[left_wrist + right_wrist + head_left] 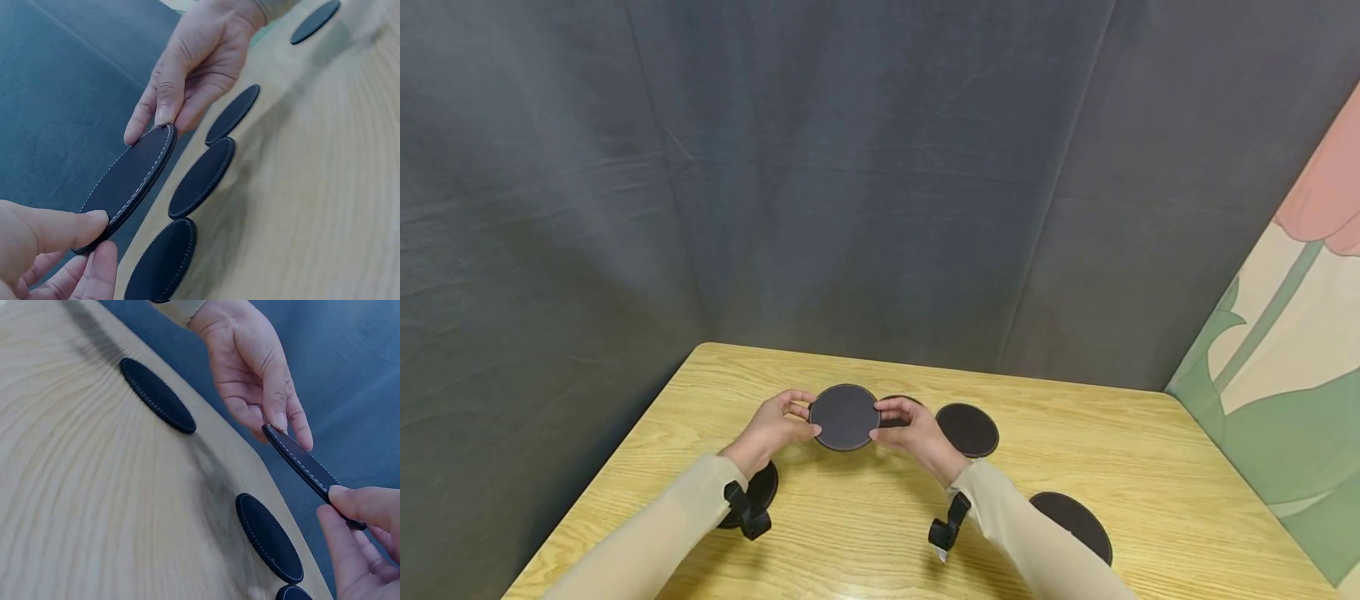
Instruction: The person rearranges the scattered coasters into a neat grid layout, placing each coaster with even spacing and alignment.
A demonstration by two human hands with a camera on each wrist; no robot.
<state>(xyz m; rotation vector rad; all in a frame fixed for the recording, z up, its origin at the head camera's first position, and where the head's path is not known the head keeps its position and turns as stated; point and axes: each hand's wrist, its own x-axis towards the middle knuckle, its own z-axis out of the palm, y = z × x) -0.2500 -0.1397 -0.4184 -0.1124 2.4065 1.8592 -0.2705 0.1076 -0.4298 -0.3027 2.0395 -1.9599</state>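
A round dark leather-look coaster (pixel 845 417) with light stitching round its rim is held up above the table between both hands. My left hand (pixel 778 427) pinches its left edge, thumb on the near face and fingers behind. At the opposite edge my right hand (pixel 917 433) pinches it the same way. In the left wrist view the held coaster (pixel 131 172) is tilted, its stitched face showing. The right wrist view shows the coaster (pixel 300 459) nearly edge-on. Partly hidden behind my right hand lies another dark coaster (pixel 901 402).
More coasters lie flat on the wooden table (pixel 850 533): one right of my right hand (pixel 967 430), one partly under the right forearm (pixel 1078 525), one beside the left wrist (pixel 763 487). A grey curtain (pixel 865 208) hangs behind; a flower-patterned panel (pixel 1285 400) stands at right.
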